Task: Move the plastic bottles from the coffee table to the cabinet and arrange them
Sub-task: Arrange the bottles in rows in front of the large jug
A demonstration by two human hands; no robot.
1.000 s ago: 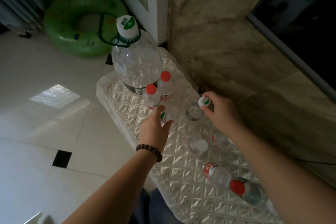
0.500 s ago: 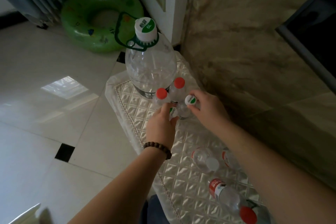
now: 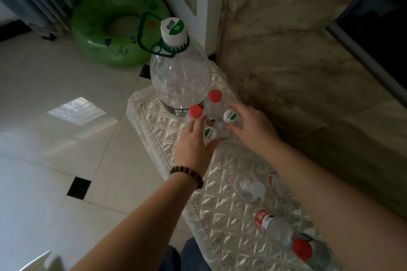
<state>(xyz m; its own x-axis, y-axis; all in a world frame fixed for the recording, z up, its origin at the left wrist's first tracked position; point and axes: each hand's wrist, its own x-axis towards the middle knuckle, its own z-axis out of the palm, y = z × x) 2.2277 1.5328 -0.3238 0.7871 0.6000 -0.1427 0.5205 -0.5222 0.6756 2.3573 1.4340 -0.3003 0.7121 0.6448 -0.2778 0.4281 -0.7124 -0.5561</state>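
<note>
A big clear 6L bottle [image 3: 180, 77] with a white-and-green cap stands at the far end of the cabinet top, which is covered by a quilted cloth [image 3: 163, 132]. Two small red-capped bottles [image 3: 196, 111] [image 3: 215, 95] stand right in front of it. My left hand [image 3: 192, 147] grips a small green-and-white-capped bottle [image 3: 209, 132] beside them. My right hand [image 3: 251, 127] curls its thumb and fingers round a second such bottle [image 3: 229, 116], upright and close against the others.
More small bottles lie on the cloth nearer me: a clear one [image 3: 248, 187], one half hidden by my right arm [image 3: 274, 182], and a red-labelled one [image 3: 275, 229]. A marble wall [image 3: 286, 61] borders the right. A green swim ring [image 3: 94, 35] lies on the floor.
Both hands carried their bottles away from me toward the big bottle. The right-hand bottle moved left and now stands beside the red-capped pair.
</note>
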